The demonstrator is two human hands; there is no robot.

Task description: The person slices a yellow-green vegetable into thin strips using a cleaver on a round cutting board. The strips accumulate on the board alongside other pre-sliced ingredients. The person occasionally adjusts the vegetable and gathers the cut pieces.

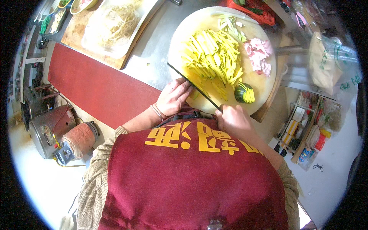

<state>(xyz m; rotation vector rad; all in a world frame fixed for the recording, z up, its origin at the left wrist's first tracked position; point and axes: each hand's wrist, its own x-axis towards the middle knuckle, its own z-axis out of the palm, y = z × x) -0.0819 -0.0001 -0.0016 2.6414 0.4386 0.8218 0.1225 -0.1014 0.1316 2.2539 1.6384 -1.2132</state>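
My right hand [234, 119] is closed around the handle of a kitchen knife [199, 87], whose blade slants up to the left over a round cutting board [260, 105]. Close against the blade, the bent fingers of my left hand [175, 96] press at the board's near left edge, on sliced green and yellow pieces [195, 93] that they partly hide. A big heap of yellow strips with green skin [214, 54] covers the board's middle. Right of it sits a dark green squash end piece [243, 93], cut into strips. Pink sliced meat [258, 54] and pale green slivers [230, 26] lie farther back.
At the upper left, a white tray [136, 21] with a plastic bag of pale shreds [118, 24] rests on a wooden board [69, 36]. A red plastic basket [266, 17] stands behind the cutting board. A filled plastic bag [325, 63] is at the right, above a storage rack [302, 118].
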